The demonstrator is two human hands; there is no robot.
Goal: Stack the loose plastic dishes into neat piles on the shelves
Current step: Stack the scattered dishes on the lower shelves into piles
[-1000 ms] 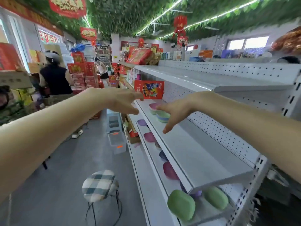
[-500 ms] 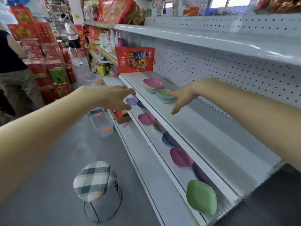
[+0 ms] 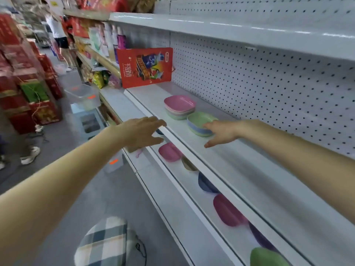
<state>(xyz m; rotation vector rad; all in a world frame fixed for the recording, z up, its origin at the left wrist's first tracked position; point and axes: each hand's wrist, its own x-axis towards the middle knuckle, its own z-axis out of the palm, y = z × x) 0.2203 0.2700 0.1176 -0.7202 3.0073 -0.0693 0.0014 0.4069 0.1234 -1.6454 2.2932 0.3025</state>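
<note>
**Fingers, right** [image 3: 209, 144]: held straight and loose, pointed down at the upper shelf [image 3: 249, 175]; nothing is gripped. The right hand [image 3: 221, 132] is placed just beside the near rim of the green-topped pile [image 3: 198, 122]; whether it touches the pile cannot be told.

**Fingers, left** [image 3: 158, 121]: spread and slightly bent, nothing held. The left hand [image 3: 142, 132] is carried over the front edge of the upper shelf, above the far end of the lower shelf [image 3: 183, 182].

**Piles, upper shelf:** two are set toward the far end, touching or nearly so. The green-topped pile is nearer. The pink-topped pile [image 3: 179, 106] lies behind it, short of the red box [image 3: 145, 67] stood at the shelf's far end.

**Loose dishes, lower shelf:** laid out singly along the front edge, mostly upside down, partly hidden under the upper shelf's lip. From far to near these are listed:
- pink dish [image 3: 169, 154]
- beige dish [image 3: 189, 165]
- blue dish [image 3: 206, 184]
- magenta dish [image 3: 228, 213]
- purple dish [image 3: 261, 237]
- green dish [image 3: 267, 257]

**Step in hand (judged):** between dishes. Both hands are free, and the next loose dish is not yet taken.

**Next move (judged):** the left hand is to be lowered under the lip to the pink dish, the nearest to it. The dish is to be turned rim-up and nested squarely on a pile.
</note>
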